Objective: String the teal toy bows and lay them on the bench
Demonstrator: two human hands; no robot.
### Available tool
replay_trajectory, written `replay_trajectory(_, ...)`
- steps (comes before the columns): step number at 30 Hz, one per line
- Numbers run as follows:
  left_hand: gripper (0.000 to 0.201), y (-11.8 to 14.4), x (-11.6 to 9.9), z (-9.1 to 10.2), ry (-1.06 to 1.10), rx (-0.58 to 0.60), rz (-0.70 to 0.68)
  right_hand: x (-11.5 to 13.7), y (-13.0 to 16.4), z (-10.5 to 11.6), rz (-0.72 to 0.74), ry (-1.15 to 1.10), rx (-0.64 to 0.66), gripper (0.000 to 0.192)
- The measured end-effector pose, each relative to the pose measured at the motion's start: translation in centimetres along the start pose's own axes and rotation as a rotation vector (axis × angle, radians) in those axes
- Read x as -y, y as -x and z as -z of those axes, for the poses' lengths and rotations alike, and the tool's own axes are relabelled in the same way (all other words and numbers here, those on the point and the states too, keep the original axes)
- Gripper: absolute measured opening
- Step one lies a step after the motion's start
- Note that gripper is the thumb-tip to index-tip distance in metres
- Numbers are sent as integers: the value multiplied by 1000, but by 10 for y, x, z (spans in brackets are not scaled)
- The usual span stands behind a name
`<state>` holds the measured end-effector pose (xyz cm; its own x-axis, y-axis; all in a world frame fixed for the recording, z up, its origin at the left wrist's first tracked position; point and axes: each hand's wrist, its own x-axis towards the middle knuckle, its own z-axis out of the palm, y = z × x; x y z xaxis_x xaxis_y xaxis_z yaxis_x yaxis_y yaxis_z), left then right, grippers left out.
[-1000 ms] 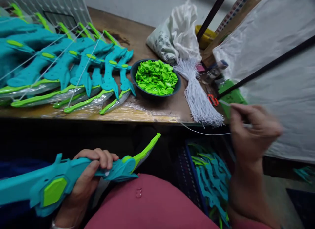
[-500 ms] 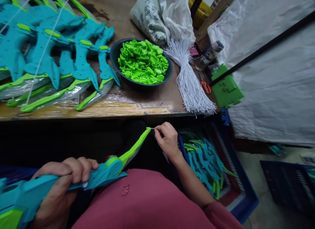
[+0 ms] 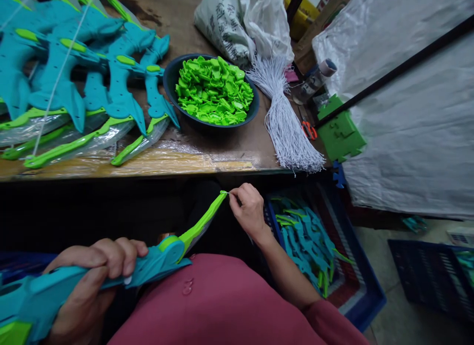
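Our left hand (image 3: pixel 91 280) is clamped on the teal toy bow (image 3: pixel 148 263). Our right hand (image 3: pixel 249 210) pinches a white string (image 3: pixel 226 192) at its green tip, below the counter's (image 3: pixel 207 157) front edge.

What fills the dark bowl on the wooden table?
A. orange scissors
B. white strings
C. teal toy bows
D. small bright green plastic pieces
D: the dark bowl is heaped with small bright green plastic pieces, while the bundle of white strings lies beside it on the table.

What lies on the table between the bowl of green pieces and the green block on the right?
In the head view, between the bowl and the green block lies a bundle of white strings, with orange-handled scissors just beside the block.
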<state>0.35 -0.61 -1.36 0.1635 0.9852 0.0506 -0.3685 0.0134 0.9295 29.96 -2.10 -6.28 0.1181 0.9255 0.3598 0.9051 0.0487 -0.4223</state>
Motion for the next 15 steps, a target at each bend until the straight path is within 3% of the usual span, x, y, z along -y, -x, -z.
replay_trajectory(4, 17, -3, 0, 3, 5, -13, 3, 6, -2, 1, 3, 17, 45, 20)
replay_trajectory(7, 12, -4, 0, 6, 33, 54, -2, 11, -3, -1, -3, 13, 106, 11)
replay_trajectory(12, 10, -4, 10, 7, 61, 151, -68, 2, -7, -11, -13, -39, 210, 11)
replay_trajectory(13, 18, -3, 12, 7, 48, 159, -57, -1, -8, -11, -9, -61, 216, 14)
replay_trajectory(15, 54, 0, 16, 9, 7, 176, 12, -8, -11, -6, 15, -124, 207, 20)
